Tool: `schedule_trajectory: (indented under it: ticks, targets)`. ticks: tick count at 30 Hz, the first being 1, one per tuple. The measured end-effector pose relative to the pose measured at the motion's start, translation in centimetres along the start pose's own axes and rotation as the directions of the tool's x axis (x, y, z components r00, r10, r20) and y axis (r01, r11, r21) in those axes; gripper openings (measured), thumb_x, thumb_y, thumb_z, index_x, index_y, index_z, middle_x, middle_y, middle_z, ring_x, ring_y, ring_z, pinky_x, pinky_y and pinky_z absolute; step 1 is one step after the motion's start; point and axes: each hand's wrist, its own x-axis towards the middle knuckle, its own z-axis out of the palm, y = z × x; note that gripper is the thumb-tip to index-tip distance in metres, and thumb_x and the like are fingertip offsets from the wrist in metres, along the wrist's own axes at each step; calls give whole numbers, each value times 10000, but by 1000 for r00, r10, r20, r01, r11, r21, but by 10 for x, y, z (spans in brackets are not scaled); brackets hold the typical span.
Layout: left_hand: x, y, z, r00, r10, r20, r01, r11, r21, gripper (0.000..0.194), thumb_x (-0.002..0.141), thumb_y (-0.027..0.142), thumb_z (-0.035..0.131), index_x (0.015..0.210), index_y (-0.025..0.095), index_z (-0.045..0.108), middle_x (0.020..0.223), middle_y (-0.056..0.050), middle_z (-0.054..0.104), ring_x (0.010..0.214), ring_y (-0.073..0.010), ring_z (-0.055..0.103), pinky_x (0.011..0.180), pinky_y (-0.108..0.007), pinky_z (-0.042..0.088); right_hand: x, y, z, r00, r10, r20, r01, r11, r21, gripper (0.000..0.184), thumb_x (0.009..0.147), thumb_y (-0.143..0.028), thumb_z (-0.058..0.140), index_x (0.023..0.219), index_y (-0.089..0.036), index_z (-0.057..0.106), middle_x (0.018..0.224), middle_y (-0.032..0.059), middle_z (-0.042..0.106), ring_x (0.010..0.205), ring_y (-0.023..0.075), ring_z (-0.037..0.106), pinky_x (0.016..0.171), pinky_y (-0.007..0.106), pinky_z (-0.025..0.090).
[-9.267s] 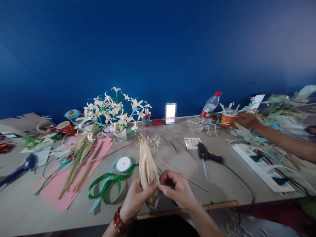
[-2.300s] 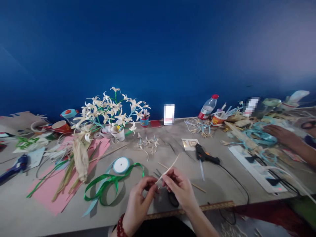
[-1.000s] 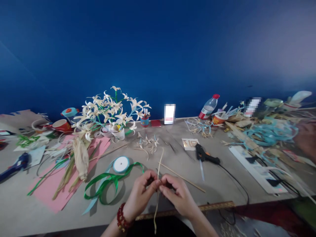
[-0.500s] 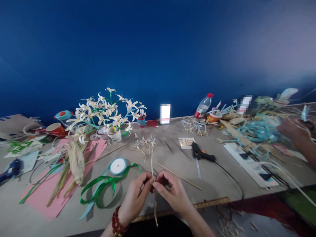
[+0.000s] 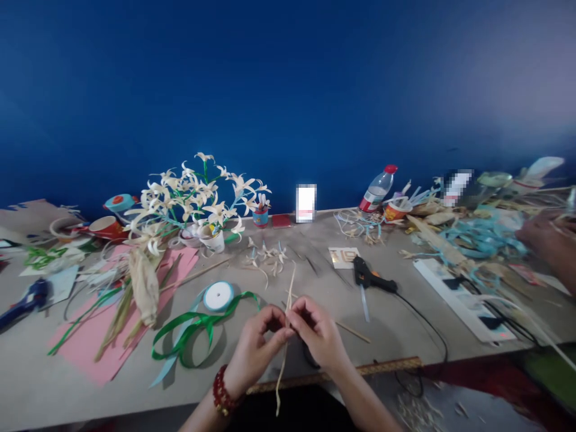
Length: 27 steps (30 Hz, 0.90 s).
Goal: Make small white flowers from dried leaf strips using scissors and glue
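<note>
My left hand (image 5: 265, 333) and my right hand (image 5: 315, 330) meet over the front of the table, fingertips pinched on a thin pale strip of dried husk (image 5: 281, 375). One end of the strip sticks up beyond the fingers; the other hangs down toward my lap. Its middle is hidden by the fingertips. A thin stick (image 5: 353, 331) lies on the table behind my right hand. Left of my hands are a looped green ribbon (image 5: 191, 330) and a white ribbon spool (image 5: 218, 296). Small pale husk flowers (image 5: 274, 258) lie farther back.
Husk flowers (image 5: 198, 192) stand in cups at back left. Pink paper (image 5: 85, 354) lies at left, a black glue gun (image 5: 375, 279) and a white power strip (image 5: 459, 300) at right. A bottle (image 5: 378, 189) stands behind. Another person's hand (image 5: 546, 237) is at far right.
Both my hands have shifted slightly right and up with the strip. Its upper end now leans right and its lower end swings left. The view has turned slightly.
</note>
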Motion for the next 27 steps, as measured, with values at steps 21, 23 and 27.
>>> schedule_trajectory:
  ticks: [21,23,27]
  targets:
    - [-5,-5,5,964,-252,88,266,931,-250,398,799,531,664,830,144,579,598,51,493,460,-51,442,462,-170,407,-4,6,-6,994,100,-40,-90,974,206,339,856,-504,640,740,-191,582,645,-9,594,573,114,514,542,218,428]
    - [-6,-5,3,962,-255,98,272,927,-257,390,793,522,676,837,143,594,610,48,485,493,-61,448,478,-173,411,-5,5,-8,994,97,-54,-83,973,216,341,855,-505,642,740,-190,580,645,-12,589,570,113,512,540,218,428]
    - [-7,-4,1,962,-249,107,268,938,-221,390,798,521,673,823,141,591,635,46,468,513,-60,429,492,-174,389,-6,3,-12,994,76,-75,-58,972,227,329,860,-493,643,749,-188,583,665,-12,595,569,107,518,540,214,433]
